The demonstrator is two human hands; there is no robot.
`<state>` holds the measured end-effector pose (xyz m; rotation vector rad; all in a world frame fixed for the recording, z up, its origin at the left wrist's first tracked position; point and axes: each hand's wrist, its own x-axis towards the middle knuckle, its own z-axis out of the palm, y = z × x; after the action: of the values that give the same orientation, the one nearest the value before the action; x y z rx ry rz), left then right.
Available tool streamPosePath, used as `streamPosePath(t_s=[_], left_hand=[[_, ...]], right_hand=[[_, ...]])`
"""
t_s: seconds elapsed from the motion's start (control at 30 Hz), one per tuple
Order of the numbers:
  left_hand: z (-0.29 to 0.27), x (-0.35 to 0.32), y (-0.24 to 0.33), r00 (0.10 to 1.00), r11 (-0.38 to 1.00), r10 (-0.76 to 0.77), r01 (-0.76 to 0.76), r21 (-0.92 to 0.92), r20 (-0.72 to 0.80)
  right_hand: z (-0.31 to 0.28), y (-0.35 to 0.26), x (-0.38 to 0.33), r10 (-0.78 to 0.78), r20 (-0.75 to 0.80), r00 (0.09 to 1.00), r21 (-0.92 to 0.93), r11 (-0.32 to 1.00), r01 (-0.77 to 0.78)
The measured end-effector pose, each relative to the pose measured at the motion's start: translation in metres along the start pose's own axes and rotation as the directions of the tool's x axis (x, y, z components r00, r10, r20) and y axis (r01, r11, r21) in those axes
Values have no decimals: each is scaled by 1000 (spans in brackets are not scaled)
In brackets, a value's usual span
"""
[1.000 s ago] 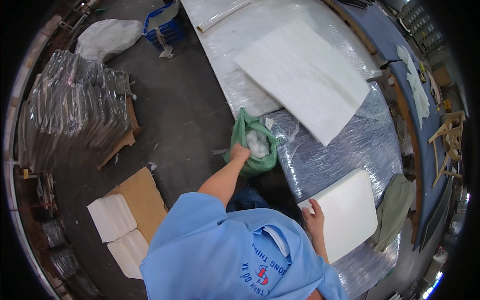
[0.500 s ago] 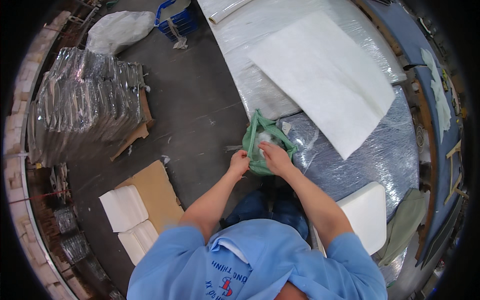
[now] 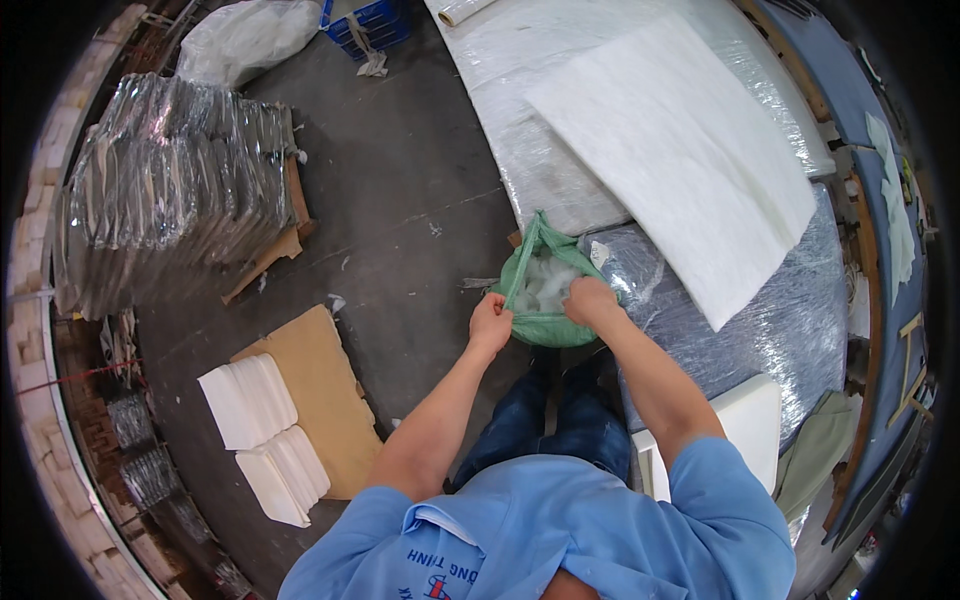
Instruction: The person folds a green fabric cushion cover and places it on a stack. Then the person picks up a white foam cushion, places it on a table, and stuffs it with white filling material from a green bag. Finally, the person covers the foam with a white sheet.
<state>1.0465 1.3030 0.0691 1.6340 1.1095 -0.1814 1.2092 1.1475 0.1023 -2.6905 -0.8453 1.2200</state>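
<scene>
A green cloth bag (image 3: 556,329) hangs open in front of my legs, with loose white fluffy filling (image 3: 547,285) showing inside its mouth. My left hand (image 3: 490,323) is closed on the left edge of the bag's cloth, the fingers pinched. At the right side of the opening, my right hand (image 3: 592,300) is curled shut against the filling and the bag's rim. Its fingertips are hidden, so what they grip cannot be told.
Right of the bag lie plastic-wrapped slabs (image 3: 715,300) with a white padding sheet (image 3: 680,150) on top. A white cushion-like block (image 3: 745,425) leans near my right arm. At left are wrapped stacked panels (image 3: 180,190), cardboard (image 3: 310,390) and white folded pads (image 3: 250,400). A blue crate (image 3: 375,30) stands farther off.
My right hand has moved from the middle of the opening to its right side and curled up, exposing more filling. My left hand keeps its hold. The view has shifted slightly.
</scene>
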Motion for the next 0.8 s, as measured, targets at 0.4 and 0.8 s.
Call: streamPosePath(t_s=[0.4, 0.8], left_hand=[[-6, -8, 7, 998, 993, 63, -60, 98, -30], [26, -54, 80, 779, 701, 619, -603, 381, 94]], right_hand=[[14, 7, 26, -135, -435, 890, 145, 965, 217], [9, 50, -48, 180, -89, 980, 885, -438, 161]])
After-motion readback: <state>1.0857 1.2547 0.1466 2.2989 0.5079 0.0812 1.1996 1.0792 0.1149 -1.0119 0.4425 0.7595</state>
